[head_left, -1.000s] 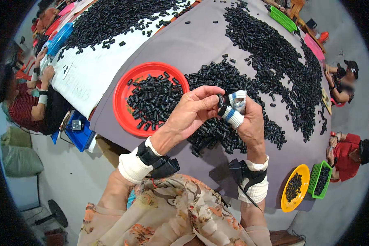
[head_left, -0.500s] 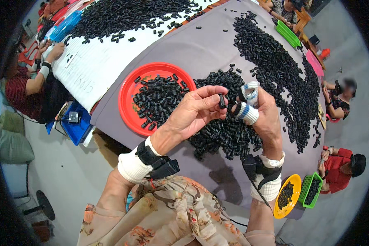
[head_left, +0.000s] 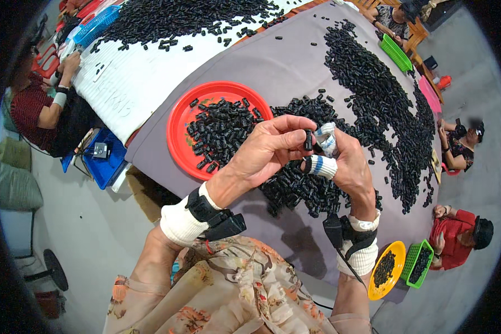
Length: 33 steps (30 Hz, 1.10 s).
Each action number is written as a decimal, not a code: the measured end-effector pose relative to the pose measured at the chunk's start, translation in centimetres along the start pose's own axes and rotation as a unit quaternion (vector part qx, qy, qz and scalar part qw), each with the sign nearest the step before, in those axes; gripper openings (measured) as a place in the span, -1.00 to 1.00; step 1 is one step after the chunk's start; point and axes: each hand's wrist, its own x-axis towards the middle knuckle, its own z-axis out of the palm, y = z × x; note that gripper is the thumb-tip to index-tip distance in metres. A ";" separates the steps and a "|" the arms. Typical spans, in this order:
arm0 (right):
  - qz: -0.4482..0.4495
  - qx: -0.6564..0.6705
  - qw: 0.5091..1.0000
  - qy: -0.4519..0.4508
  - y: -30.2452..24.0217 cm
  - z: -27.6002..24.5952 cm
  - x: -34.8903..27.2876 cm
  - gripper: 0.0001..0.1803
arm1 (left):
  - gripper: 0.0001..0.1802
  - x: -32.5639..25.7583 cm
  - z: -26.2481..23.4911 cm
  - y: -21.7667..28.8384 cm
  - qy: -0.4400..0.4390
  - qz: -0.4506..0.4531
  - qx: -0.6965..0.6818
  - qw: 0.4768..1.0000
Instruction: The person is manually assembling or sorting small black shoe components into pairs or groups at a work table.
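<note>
My left hand (head_left: 260, 149) pinches a small black cylindrical part (head_left: 308, 140) upright between thumb and fingertips. Close against it is my right hand (head_left: 350, 167), its thumb and forefinger wrapped in white cloth covers (head_left: 322, 166) with blue stripes. The right fingers are curled closed; a dark bit shows between the covered tips, but what they grip is hidden. Beneath both hands spreads a pile of similar black parts (head_left: 312, 192). Left of them, a red round tray (head_left: 175, 131) holds many more, close to my left wrist.
A larger heap of black parts (head_left: 367, 78) covers the grey cloth (head_left: 250, 61) at right. More parts lie on a white cloth (head_left: 117, 100) at far left. A yellow plate (head_left: 398, 250) and green basket (head_left: 411, 259) stand near my right forearm. Several people work around the table.
My right hand has come in toward the left, so its covered fingertips are now beside the black part. The left hand still pinches that part. The whole view has shifted slightly.
</note>
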 end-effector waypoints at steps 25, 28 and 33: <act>0.029 0.017 0.999 0.017 2.4 -0.6 -1.6 -0.61 | -0.76 1.9 0.0 -2.1 -0.003 -0.079 0.040 0.996; 0.042 0.031 0.999 0.010 2.8 -0.5 -1.8 -0.62 | -0.77 1.8 0.0 -2.3 -0.002 -0.101 0.032 0.994; 0.031 -0.011 0.999 0.009 3.6 -0.6 -2.1 -0.61 | -0.78 1.8 0.2 -2.7 0.004 -0.089 0.035 0.995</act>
